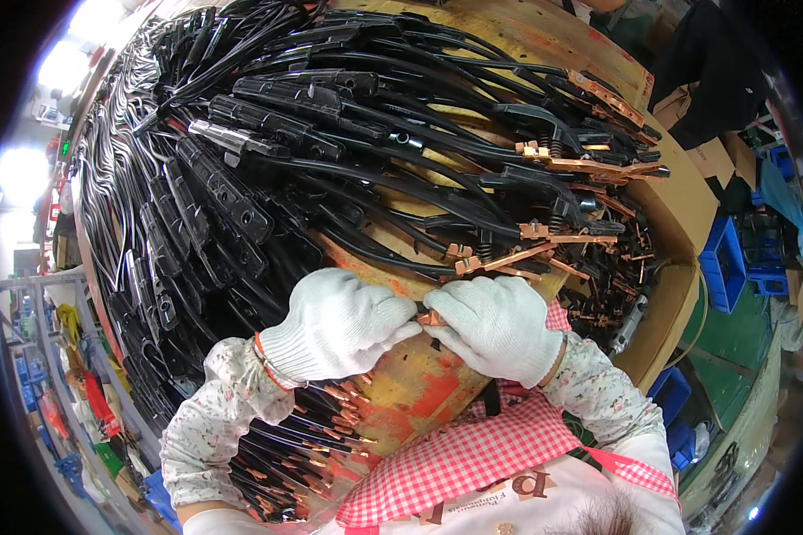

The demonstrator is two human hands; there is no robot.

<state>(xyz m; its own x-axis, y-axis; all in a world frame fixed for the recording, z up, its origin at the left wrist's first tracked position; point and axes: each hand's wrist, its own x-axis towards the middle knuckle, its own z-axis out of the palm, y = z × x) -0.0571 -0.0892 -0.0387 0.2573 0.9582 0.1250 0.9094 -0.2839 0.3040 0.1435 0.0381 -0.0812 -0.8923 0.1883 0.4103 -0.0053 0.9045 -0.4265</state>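
My left hand (339, 323), in a white knitted glove, is closed, its fingertips meeting those of my right hand. My right hand (497, 325), gloved the same way, is pinched round a small copper piece (431, 318) that shows between the two hands. A dark bit beside it is mostly hidden, so what my left fingers hold cannot be made out. Just beyond my hands lie black electrode holders with copper jaws (506, 259) and springs. Below my left forearm, several thin black cables with copper ends (343, 401) lie on the table.
A worn yellow and red wooden table (419, 392) bears a large heap of black cables (120, 205) and black handles (223, 192). On the right stands a cardboard box (678, 308) with more copper-jawed parts. Blue crates (723, 263) stand beyond it; a shelf rack (53, 357) is at the left.
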